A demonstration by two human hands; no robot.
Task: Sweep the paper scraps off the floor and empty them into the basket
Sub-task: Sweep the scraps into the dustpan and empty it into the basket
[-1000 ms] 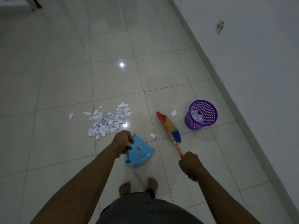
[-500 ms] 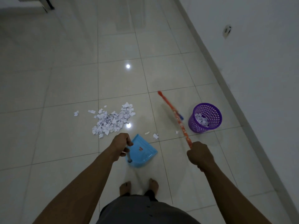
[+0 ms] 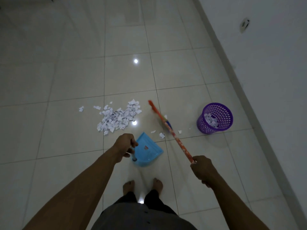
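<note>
A heap of white paper scraps (image 3: 118, 117) lies on the tiled floor ahead of me. My left hand (image 3: 125, 145) grips the handle of a blue dustpan (image 3: 146, 151) that stands just below the heap. My right hand (image 3: 201, 168) holds the patterned orange stick of a broom (image 3: 169, 130). The broom's multicoloured head is blurred, right of the heap. A few stray scraps (image 3: 162, 135) lie between the dustpan and the broom stick. A purple mesh basket (image 3: 215, 117) with some scraps inside stands to the right.
A white wall (image 3: 265, 63) with its skirting runs diagonally along the right side, close behind the basket. My bare feet (image 3: 142, 185) stand just behind the dustpan. Glossy tiles stretch ahead and to the left.
The broom head has swung from beside the basket leftward toward the scrap heap. My left hand and the dustpan have stayed in place.
</note>
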